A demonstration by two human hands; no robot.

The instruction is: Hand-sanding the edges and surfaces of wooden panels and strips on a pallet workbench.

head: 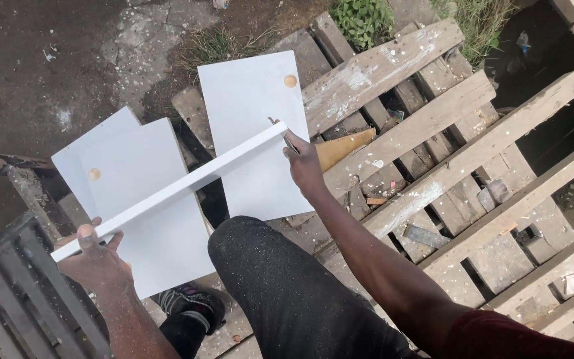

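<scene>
I hold a long white board (pixel 187 183) on edge, slanting from lower left to upper right above the ground. My left hand (pixel 94 259) grips its near lower end, thumb over the top edge. My right hand (pixel 302 163) is at its far upper end, holding a thin metal tool (pixel 287 138) against the board's end. Under the board lie flat white panels: one (pixel 254 113) at the top centre with a round wooden-coloured spot, and two overlapping ones (pixel 131 166) at the left. My dark-trousered knee (pixel 267 266) is raised below the board.
A weathered wooden pallet (pixel 460 153) with paint splashes covers the right side. A dark slatted grate (pixel 14 299) sits at lower left. Bare dirt (pixel 41 60) and weeds (pixel 360 20) lie beyond. A brown wood scrap (pixel 343 146) rests by my right hand. My shoe (pixel 191 302) stands on a panel.
</scene>
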